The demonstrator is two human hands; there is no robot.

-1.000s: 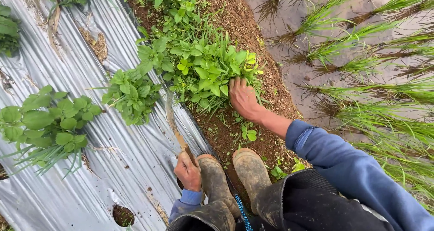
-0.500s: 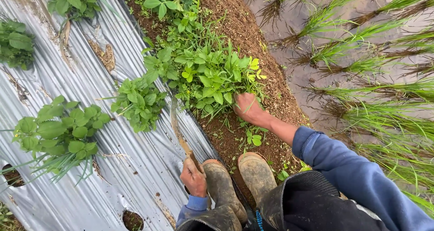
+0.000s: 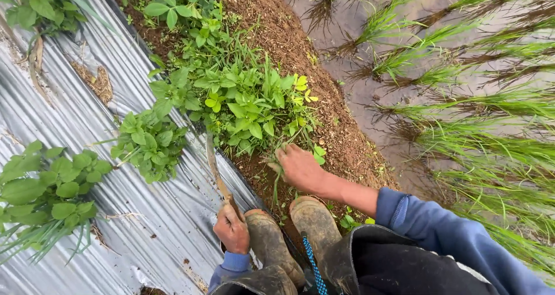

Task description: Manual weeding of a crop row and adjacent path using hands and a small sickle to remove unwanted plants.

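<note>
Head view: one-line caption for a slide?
Right hand grips weeds on a soil ridge while left hand holds a sickle beside silver mulch sheeting.

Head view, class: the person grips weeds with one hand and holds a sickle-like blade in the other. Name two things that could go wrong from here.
1. The curved blade in the left hand points toward the weed clump that the right hand grips, so a swing might nick its fingers.
2. The blade lies over the silver plastic mulch, close to the crop plant; a stray cut could slit the sheet or the plant.
</note>
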